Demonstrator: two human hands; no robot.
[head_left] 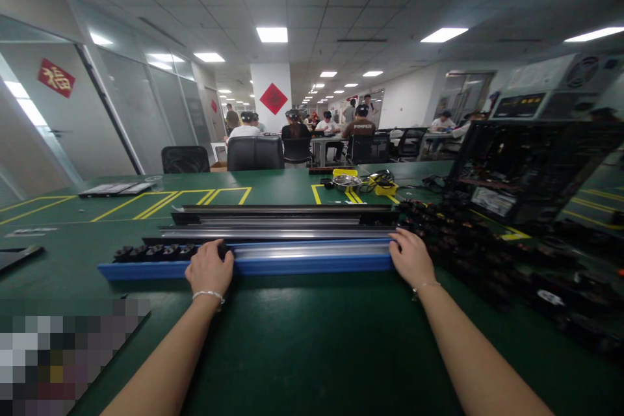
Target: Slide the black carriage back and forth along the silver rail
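A long blue channel [312, 264] with a shiny metallic inside lies across the green table in front of me. Several small black parts [171, 252] sit in a row at its left end. My left hand [210, 268] is closed over the channel just right of that row, with a small black part [223, 251] showing between thumb and fingers. At the channel's right end, my right hand [412, 257] has its thumb and fingers curled over the edge. Its fingertips are partly hidden.
Behind the blue channel lie more long dark channels [287, 233]. A pile of black parts [478, 253] spreads at the right, beside an opened computer case [517, 172]. Metal bowl [346, 181] and cables [383, 179] stand farther back. Several people sit beyond the table.
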